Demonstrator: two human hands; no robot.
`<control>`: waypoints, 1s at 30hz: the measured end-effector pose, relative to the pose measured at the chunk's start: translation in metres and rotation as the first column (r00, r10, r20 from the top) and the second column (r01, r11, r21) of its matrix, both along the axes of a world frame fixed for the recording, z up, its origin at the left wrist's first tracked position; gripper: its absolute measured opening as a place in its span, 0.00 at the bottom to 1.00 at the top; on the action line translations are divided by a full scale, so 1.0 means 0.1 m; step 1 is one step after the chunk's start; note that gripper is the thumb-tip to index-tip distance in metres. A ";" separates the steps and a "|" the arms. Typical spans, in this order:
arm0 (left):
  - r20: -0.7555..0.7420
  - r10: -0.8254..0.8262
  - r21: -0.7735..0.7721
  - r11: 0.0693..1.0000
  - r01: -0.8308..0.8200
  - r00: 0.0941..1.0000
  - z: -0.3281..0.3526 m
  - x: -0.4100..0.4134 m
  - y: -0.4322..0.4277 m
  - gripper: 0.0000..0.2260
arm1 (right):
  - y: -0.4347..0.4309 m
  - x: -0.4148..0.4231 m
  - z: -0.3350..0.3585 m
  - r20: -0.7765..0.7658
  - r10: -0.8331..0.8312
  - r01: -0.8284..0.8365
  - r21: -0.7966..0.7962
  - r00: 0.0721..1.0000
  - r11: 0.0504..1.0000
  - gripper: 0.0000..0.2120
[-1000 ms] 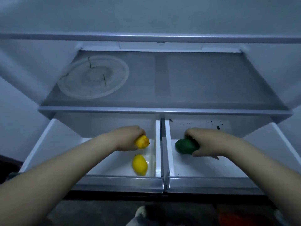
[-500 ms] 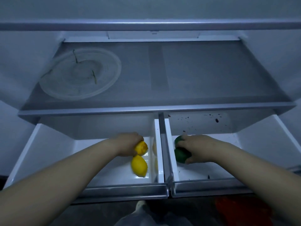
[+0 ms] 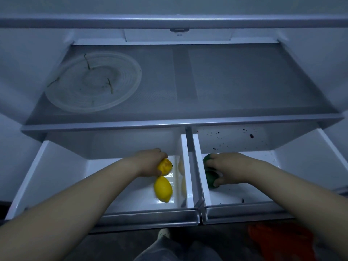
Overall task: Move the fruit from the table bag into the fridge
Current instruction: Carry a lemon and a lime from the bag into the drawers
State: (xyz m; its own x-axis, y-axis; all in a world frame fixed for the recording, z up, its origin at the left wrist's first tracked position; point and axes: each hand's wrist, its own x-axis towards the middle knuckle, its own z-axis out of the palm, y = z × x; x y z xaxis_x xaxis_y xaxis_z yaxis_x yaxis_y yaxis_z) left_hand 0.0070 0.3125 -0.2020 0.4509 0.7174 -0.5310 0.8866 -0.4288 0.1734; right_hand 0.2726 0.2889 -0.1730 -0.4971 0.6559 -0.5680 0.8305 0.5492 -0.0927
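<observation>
Fingers (image 3: 162,153) of the left hand (image 3: 150,162) are clamped round a lemon (image 3: 166,166) low in the left drawer (image 3: 56,176), with a 2nd lemon (image 3: 163,189) lying on the drawer floor just at its 6 o'clock. At 3 o'clock from there, the right hand (image 3: 229,169) has its fingers curled over a green fruit (image 3: 211,177) at the 9 o'clock side of the right drawer (image 3: 301,166), close to that drawer's wall. Up at 11 o'clock, a clear plate (image 3: 94,81) with a few stems sits on the shelf (image 3: 244,81).
</observation>
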 end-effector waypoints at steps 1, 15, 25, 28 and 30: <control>-0.001 0.000 0.000 1.000 0.000 1.000 0.00 -0.01 0.01 0.28 | 0.01 0.00 0.01 -0.010 -0.015 0.015 0.000 1.000 1.000 0.24; -0.087 0.150 0.157 0.978 -0.135 0.985 0.80 -0.01 -0.29 0.28 | -0.22 0.05 0.66 -0.135 -0.180 0.205 0.205 0.974 0.957 0.22; 0.301 0.237 0.734 0.560 -0.383 0.924 1.75 0.26 -1.65 0.26 | -1.06 0.00 1.37 -0.579 0.101 0.288 0.541 0.809 0.791 0.30; 0.313 0.298 0.809 0.414 -0.418 0.902 1.78 0.29 -2.15 0.27 | -1.29 -0.04 1.42 -0.639 0.213 0.269 0.571 0.740 0.776 0.31; 0.316 0.371 0.826 0.346 -0.446 0.873 1.81 0.28 -2.50 0.28 | -1.45 -0.13 1.49 -0.666 0.272 0.252 0.579 0.695 0.775 0.31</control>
